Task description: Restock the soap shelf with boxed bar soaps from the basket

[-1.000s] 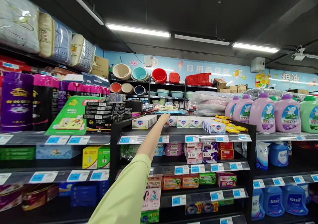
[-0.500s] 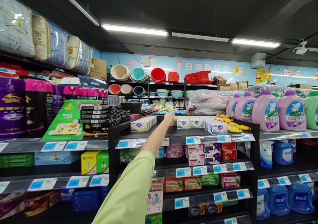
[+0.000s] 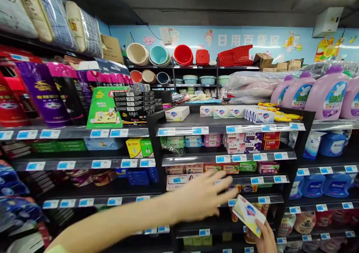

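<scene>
My left hand [image 3: 206, 197] is stretched across the front of the shelves, fingers spread and holding nothing. Just beyond its fingertips is a white and yellow soap box [image 3: 249, 215] with a blue and red logo. My right hand [image 3: 266, 240], partly cut off by the bottom edge, grips that box at its lower right end and keeps it tilted. Similar soap boxes [image 3: 221, 112] stand in a row on the top shelf, with a separate group [image 3: 177, 113] to their left.
Below run more tiers of soap, including pink Lux boxes [image 3: 236, 147]. Purple detergent bottles [image 3: 327, 92] stand at the right. Left of the soap rack are spray cans [image 3: 42, 92] and a green packet [image 3: 104, 107]. Plastic basins [image 3: 183, 55] line the back wall.
My left hand has come back and down from the top shelf and opened. My right hand has come into view with a soap box. The view has tipped downward.
</scene>
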{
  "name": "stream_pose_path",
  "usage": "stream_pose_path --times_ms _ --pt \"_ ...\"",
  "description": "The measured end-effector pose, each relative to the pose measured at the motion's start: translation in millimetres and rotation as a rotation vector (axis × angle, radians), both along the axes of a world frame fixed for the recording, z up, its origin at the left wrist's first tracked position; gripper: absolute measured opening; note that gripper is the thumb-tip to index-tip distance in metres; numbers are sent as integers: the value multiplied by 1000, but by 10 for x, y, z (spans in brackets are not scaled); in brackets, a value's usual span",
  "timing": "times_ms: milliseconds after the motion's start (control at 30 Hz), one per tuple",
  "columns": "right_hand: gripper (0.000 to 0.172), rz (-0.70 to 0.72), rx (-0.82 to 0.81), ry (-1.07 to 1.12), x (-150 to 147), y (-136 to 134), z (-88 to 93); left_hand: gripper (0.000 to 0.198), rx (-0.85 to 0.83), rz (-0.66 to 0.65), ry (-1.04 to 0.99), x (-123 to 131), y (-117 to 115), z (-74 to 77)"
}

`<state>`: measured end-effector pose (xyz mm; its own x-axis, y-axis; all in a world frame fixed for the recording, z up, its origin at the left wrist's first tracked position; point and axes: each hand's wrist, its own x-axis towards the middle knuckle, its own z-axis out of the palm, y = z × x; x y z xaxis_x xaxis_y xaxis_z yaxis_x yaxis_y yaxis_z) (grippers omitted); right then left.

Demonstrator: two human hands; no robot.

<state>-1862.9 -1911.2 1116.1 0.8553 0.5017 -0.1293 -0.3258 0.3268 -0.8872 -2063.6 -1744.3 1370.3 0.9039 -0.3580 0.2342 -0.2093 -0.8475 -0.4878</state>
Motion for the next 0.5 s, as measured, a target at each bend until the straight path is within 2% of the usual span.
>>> stream_pose_path --times_ms 67,167,233,300,433,500 --pt "62 31 38 57 -41 188 98 68 9 19 5 -276 -202 -356" --pt "67 202 90 -4 -242 428 419 68 -23 112 -67 -533 -231 -679" --pt "64 346 107 -89 -430 550 655 74 -128 211 -155 -642 -111 -793" --pt "62 475 118 -159 -602 661 833 80 -315 304 -238 -745 55 -871" --pt "60 656 151 -290 -796 865 977 79 -766 398 -330 -985 306 -990" --pt "55 723 161 -355 -841 929 1008 73 -923 405 -354 -1095 348 -1029"
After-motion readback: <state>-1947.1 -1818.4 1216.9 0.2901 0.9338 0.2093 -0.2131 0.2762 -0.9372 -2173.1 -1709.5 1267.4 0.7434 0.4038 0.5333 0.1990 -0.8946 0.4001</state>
